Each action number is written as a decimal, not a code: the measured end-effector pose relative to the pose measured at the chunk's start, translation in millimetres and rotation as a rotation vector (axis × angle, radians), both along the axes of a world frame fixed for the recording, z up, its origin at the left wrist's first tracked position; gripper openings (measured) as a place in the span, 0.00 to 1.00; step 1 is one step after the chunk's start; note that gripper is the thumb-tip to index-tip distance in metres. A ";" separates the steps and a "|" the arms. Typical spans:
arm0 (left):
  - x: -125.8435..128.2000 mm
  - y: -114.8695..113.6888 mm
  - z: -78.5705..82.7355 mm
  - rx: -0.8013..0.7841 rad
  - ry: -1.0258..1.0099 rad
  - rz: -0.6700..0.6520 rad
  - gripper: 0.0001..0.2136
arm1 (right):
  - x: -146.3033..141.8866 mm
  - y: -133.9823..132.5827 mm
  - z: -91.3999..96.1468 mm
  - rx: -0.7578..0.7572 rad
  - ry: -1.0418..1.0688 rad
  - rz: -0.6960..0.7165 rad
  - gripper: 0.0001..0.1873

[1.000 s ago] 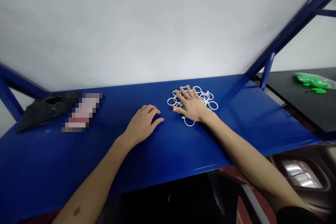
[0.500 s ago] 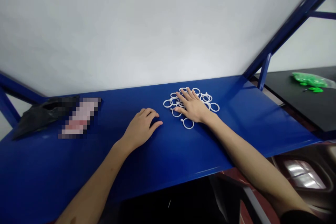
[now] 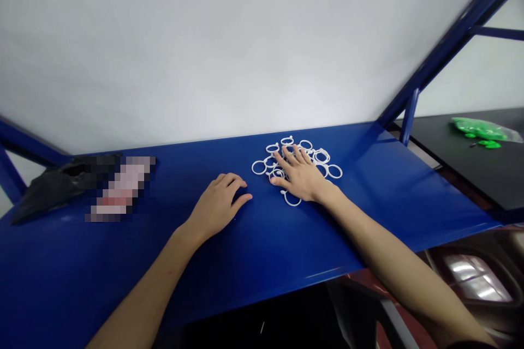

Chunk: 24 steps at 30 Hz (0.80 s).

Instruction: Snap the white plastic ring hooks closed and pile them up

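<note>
Several white plastic rings [image 3: 268,165] lie in a loose heap on a blue metal shelf [image 3: 380,196]. My right hand [image 3: 302,176] rests flat on top of the heap, fingers stretched out and spread, palm down. My left hand [image 3: 219,202] sits on the bare shelf a little to the left of the rings. Its fingers are curled loosely under, with nothing visible in them. One ring [image 3: 290,200] pokes out beneath my right thumb.
A black bag [image 3: 49,185] and a blurred pinkish flat item [image 3: 118,188] lie at the shelf's left end. Blue frame posts [image 3: 409,114] rise at the right. Beyond them a black surface [image 3: 458,163] carries green plastic pieces [image 3: 481,131]. A white wall stands behind.
My right hand has slid slightly over the rings, spreading a few of them leftward. The left hand has barely moved. The view has tilted a little.
</note>
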<state>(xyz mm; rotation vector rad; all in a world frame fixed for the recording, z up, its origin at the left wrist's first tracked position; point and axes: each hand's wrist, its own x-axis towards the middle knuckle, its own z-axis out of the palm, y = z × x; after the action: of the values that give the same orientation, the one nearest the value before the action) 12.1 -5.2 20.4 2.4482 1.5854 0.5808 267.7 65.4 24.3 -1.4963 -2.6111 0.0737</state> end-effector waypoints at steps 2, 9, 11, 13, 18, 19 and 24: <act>-0.3 0.2 -0.8 0.003 -0.002 -0.001 0.13 | -1.3 0.4 -2.1 0.005 0.005 0.011 0.49; -2.1 1.3 -2.0 -0.018 0.009 0.005 0.12 | 9.7 5.1 6.4 -0.029 0.038 -0.041 0.47; -3.0 1.5 -2.1 -0.013 -0.001 0.010 0.12 | 19.4 8.6 11.5 0.019 0.062 -0.073 0.45; -2.6 1.0 -3.1 -0.007 -0.012 0.018 0.12 | 30.0 14.4 13.5 0.053 0.079 -0.181 0.46; 15.8 -6.7 -10.7 0.047 -0.020 0.078 0.27 | 45.8 30.1 -0.5 -0.026 0.092 -0.331 0.53; 23.1 -8.8 -12.6 0.061 -0.020 0.086 0.33 | 45.7 32.0 -4.6 -0.023 0.100 -0.325 0.53; 61.3 -8.3 -18.7 0.059 0.020 -0.002 0.42 | 37.9 36.3 -14.4 0.047 0.123 -0.326 0.52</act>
<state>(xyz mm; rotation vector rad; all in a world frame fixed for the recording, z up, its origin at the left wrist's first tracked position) 73.4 -13.4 1.7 2.5054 1.5957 0.6138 305.6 101.7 9.9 -1.8145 -2.2290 0.0680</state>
